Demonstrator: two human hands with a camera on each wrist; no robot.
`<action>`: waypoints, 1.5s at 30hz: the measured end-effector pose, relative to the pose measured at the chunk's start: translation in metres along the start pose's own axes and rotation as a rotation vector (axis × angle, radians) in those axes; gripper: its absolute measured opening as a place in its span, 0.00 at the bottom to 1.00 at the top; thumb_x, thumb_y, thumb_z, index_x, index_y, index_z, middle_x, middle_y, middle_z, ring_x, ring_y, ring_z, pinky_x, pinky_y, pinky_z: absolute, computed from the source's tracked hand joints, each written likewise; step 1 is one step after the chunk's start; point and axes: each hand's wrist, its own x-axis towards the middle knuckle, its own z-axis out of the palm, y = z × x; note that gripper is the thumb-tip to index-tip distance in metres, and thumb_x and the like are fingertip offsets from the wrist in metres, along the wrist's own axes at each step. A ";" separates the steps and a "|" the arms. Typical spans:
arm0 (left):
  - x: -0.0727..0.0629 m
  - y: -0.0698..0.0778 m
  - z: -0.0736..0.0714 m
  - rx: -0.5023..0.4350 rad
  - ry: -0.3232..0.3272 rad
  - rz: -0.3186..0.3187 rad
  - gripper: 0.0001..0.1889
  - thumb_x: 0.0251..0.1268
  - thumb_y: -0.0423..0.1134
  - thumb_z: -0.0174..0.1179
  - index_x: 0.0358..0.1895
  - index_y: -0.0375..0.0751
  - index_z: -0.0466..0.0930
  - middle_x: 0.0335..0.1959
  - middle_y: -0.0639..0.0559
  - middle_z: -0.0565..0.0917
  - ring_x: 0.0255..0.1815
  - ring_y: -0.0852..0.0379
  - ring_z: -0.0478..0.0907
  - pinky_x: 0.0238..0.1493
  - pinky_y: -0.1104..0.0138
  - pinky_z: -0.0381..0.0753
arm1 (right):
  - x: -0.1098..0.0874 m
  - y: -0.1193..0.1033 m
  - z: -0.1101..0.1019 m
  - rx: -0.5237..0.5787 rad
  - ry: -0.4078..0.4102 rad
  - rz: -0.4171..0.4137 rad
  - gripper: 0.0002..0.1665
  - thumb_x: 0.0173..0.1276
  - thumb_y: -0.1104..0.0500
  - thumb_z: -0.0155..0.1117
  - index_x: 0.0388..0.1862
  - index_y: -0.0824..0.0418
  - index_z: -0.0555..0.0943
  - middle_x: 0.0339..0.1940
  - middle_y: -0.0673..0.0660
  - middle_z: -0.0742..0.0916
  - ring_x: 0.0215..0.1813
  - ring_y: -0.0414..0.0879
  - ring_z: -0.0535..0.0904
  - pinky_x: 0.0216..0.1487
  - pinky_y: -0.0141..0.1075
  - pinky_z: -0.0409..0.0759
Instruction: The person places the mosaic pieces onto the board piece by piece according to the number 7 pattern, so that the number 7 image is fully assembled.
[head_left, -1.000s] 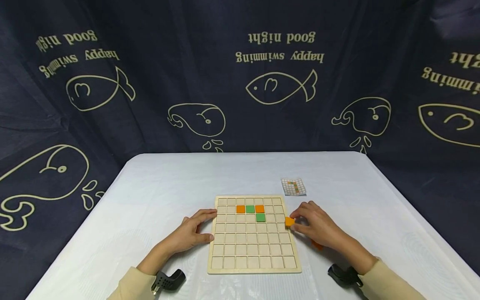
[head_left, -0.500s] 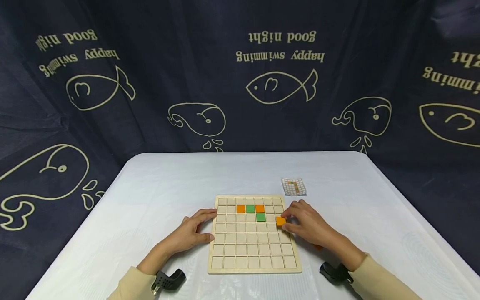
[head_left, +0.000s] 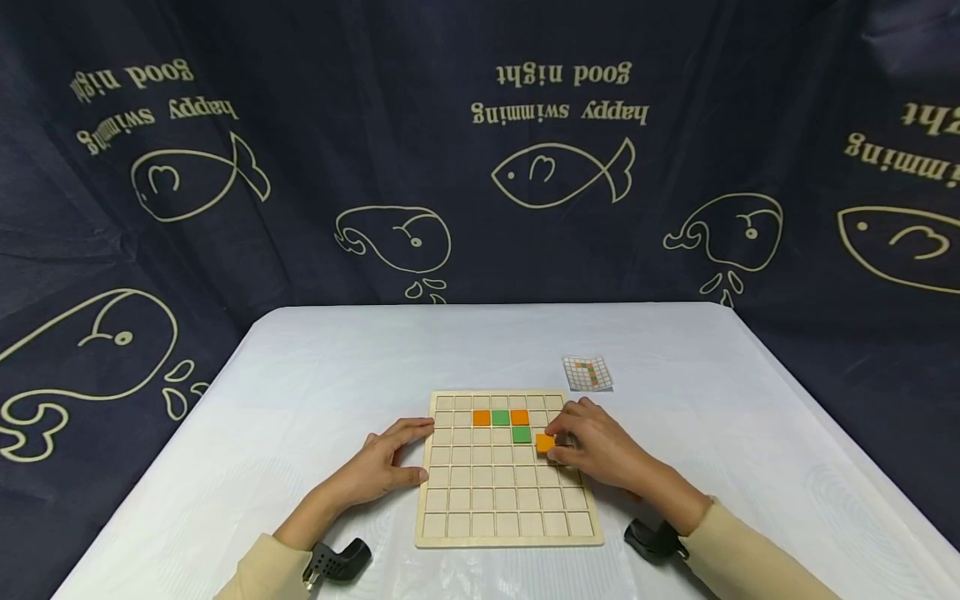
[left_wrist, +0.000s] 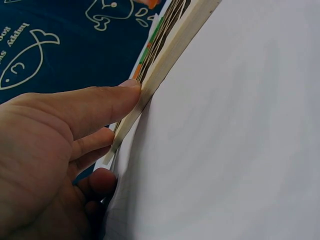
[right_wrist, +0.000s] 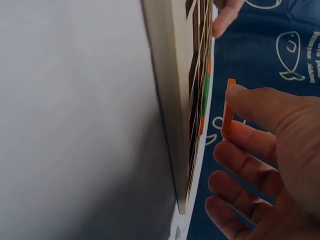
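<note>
A wooden grid board (head_left: 510,523) lies on the table. Two orange tiles and a green tile (head_left: 500,417) form a row near its far side, with a second green tile (head_left: 521,434) under the right end. My right hand (head_left: 600,448) pinches an orange tile (head_left: 544,443) between thumb and index finger, over the board just right of that second green tile. In the right wrist view this held tile (right_wrist: 229,107) is raised off the grid. My left hand (head_left: 378,468) touches the board's left edge with extended thumb and fingertips, as the left wrist view confirms.
A small card (head_left: 588,374) printed with a coloured grid pattern lies behind the board's right corner. White cloth (head_left: 337,358) covers the table, and a dark printed curtain (head_left: 480,250) hangs behind it. Each wrist wears a black device (head_left: 341,560).
My right hand has carried the orange tile leftward from the board's right edge to beside the lower green tile. The left hand stays put. An orange piece under the right forearm has become almost hidden.
</note>
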 end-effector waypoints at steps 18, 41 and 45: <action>0.000 -0.001 0.001 0.003 0.009 0.021 0.35 0.54 0.46 0.68 0.67 0.43 0.68 0.70 0.54 0.65 0.71 0.50 0.60 0.47 0.64 0.53 | 0.011 -0.014 0.008 0.017 -0.032 -0.053 0.13 0.57 0.50 0.71 0.39 0.52 0.84 0.35 0.45 0.81 0.38 0.37 0.65 0.42 0.34 0.67; 0.000 0.000 0.000 0.017 0.004 0.015 0.35 0.55 0.46 0.67 0.67 0.42 0.68 0.71 0.54 0.65 0.72 0.48 0.59 0.51 0.59 0.52 | 0.014 -0.018 0.015 -0.017 -0.030 -0.093 0.12 0.56 0.50 0.71 0.37 0.53 0.84 0.33 0.46 0.81 0.37 0.37 0.65 0.40 0.32 0.67; 0.000 0.001 0.000 0.014 0.005 0.011 0.35 0.54 0.46 0.67 0.67 0.43 0.68 0.70 0.55 0.65 0.72 0.49 0.58 0.52 0.58 0.52 | 0.015 -0.018 0.015 -0.018 -0.036 -0.093 0.12 0.56 0.50 0.71 0.37 0.52 0.84 0.33 0.45 0.81 0.36 0.37 0.65 0.40 0.32 0.66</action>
